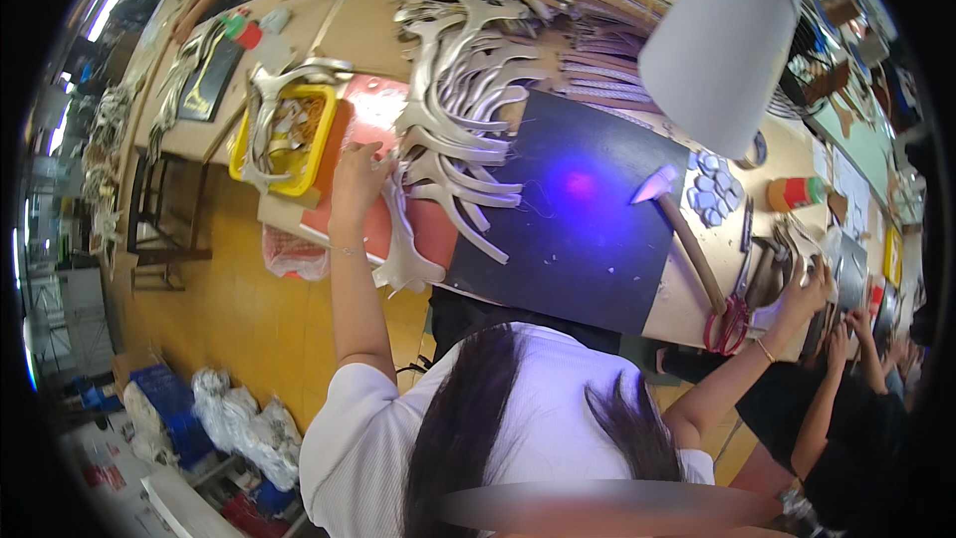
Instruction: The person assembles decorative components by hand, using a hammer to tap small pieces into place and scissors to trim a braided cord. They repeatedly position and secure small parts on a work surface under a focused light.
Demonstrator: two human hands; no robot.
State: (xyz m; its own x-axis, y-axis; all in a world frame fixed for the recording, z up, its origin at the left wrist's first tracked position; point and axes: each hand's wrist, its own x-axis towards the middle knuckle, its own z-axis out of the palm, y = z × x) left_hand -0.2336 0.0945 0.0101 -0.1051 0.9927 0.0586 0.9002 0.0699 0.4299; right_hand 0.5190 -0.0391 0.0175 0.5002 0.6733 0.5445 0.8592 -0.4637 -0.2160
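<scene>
At the left edge of the pile, my left hand point(364, 171) has its fingers curled over the upper end of a silvery forked strap piece point(400, 239). That piece lies over a red mat point(438, 224) and overhangs the table's near edge. Many similar strap pieces point(468, 130) are heaped just to the right. Far to the right, my right hand point(809, 287) is closed at a pale silvery strap piece point(794, 247); its fingertips are partly hidden. Between the hands lie a black mat point(558, 249) lit by a blue-violet spot, a wooden-handled hammer point(687, 239) and red-handled scissors point(730, 324).
A yellow basket point(324, 154) of small pieces stands at the left. A white lamp shade point(722, 50) hangs over the back right. Grey rounded pieces point(713, 189) and a red bottle with a green cap point(795, 193) lie right. Another person's hands point(846, 334) are at the far right.
</scene>
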